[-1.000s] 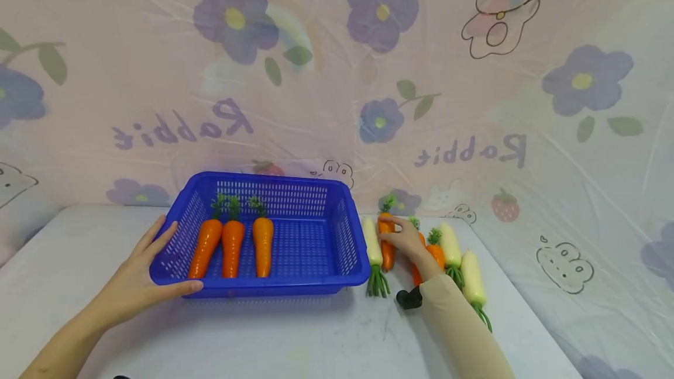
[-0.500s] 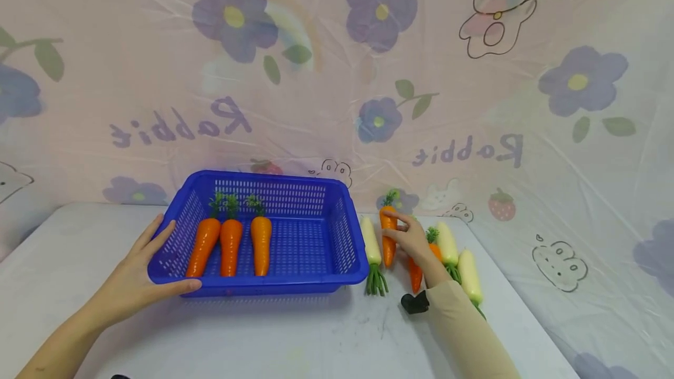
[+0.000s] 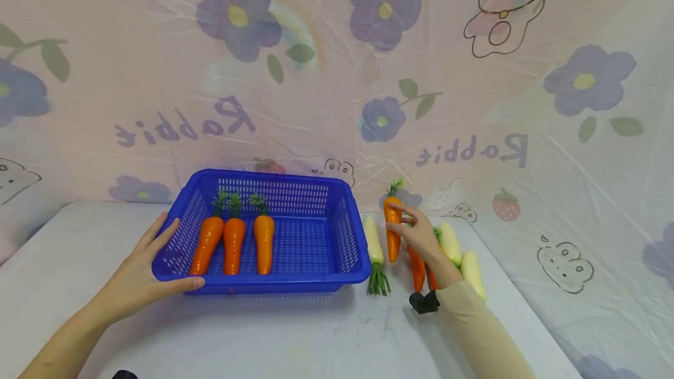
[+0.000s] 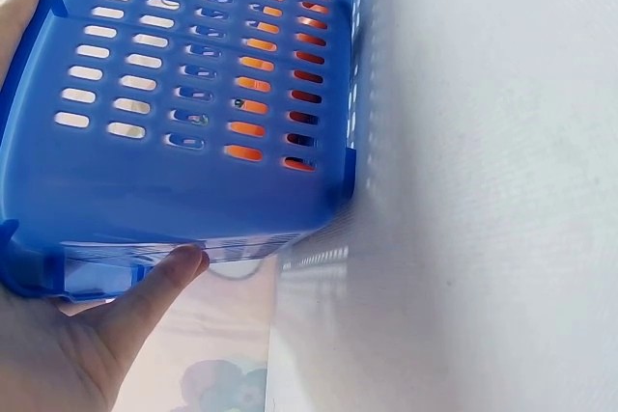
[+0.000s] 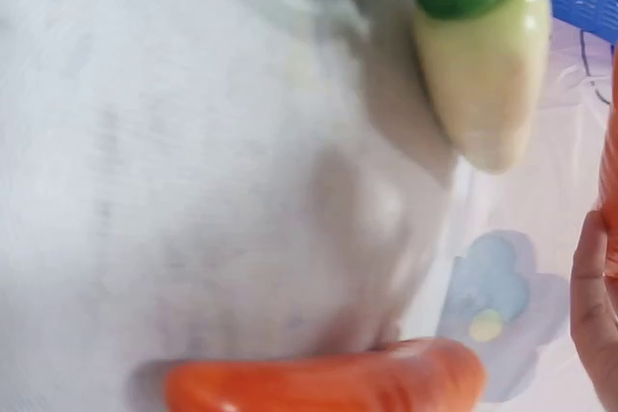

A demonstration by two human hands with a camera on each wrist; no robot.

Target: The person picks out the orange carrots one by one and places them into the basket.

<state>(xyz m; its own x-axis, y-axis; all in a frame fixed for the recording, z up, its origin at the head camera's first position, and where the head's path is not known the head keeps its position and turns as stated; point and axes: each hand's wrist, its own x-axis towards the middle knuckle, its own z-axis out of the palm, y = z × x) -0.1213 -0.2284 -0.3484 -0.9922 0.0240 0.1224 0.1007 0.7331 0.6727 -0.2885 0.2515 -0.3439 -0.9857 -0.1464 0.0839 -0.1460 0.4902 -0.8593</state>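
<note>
Head view: grips an orange carrot (image 3: 392,219) in the right hand (image 3: 419,235), fingers curled onto it, leafy top up and tip down, raised higher than half a second ago, just beside the white radish (image 3: 372,241) nearest the blue basket (image 3: 263,283). Seems thereby lifted away from the remaining carrots (image 3: 418,271) on the tabletop (image 3: 295,332), though outside the basket, with three carrots (image 3: 233,247) inside. Slants the sleeved forearm (image 3: 484,332) in from lower right, over the loose vegetables. Keeps the left hand (image 3: 131,282) spread around the basket's near left corner, much as before. Left wrist view: touches the basket's outside with one extended digit, with another at the rim; looks more like steadying than clutching. Right wrist view: shows only a strip of the held carrot at the right edge, against fingers; too cropped to tell how firmly pinched.
</note>
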